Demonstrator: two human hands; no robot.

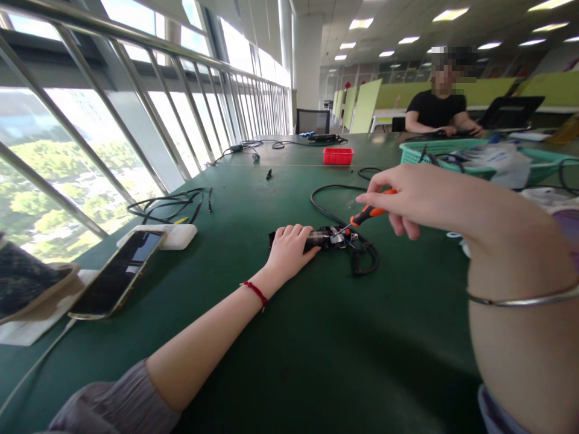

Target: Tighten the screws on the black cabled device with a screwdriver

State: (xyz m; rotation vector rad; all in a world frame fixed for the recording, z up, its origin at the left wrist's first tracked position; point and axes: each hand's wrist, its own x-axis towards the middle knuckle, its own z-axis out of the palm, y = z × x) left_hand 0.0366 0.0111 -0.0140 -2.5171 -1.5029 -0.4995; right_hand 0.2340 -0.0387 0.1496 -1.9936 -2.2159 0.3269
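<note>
My left hand (290, 250) lies closed over a small black device (325, 237) on the green table (289, 337), pinning it down. A black cable (362, 259) runs from the device and loops toward the far side. My right hand (414, 196) pinches an orange-and-black screwdriver (371, 212), whose tip rests on the exposed end of the device, where small coloured wires show. A red thread circles my left wrist and a metal bangle my right forearm.
A phone (118, 271) rests on a white block (174, 236) at the left, near coiled black cables (169, 205). A red box (338, 156) and a teal basket (441, 150) stand farther back. A person in black sits at the far end. A metal railing lines the left window.
</note>
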